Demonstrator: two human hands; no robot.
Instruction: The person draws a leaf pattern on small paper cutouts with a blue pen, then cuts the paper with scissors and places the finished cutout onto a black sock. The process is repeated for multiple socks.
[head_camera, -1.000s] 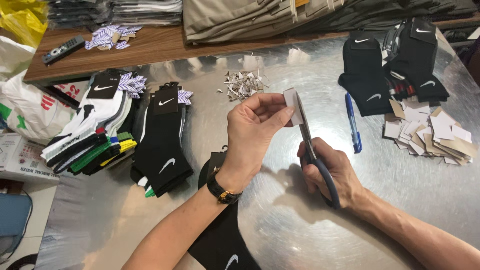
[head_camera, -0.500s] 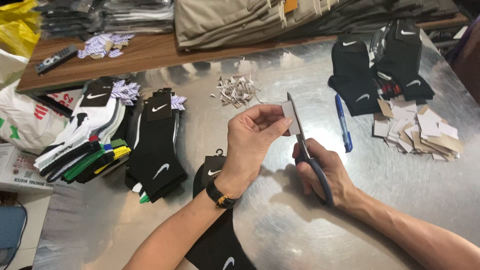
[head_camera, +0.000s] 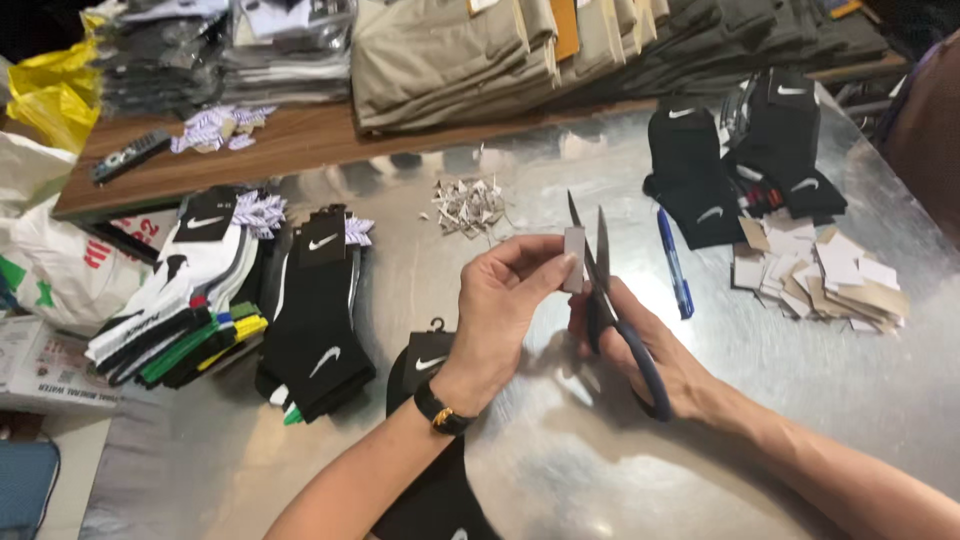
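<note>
A small grey card (head_camera: 574, 259) is standing upright in the air above the worktop (head_camera: 560, 470), its edge sitting between the open blades of the scissors (head_camera: 603, 290). The scissors are pointing up and away, their dark blue handles lying low toward the person.

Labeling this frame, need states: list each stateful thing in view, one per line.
scissors: blades open, held in right hand
small card tag: pinched in left hand, beside the blades
blue pen: lying flat on metal table
black sock pair: flat under left wrist
cut card pieces: loose pile
</note>
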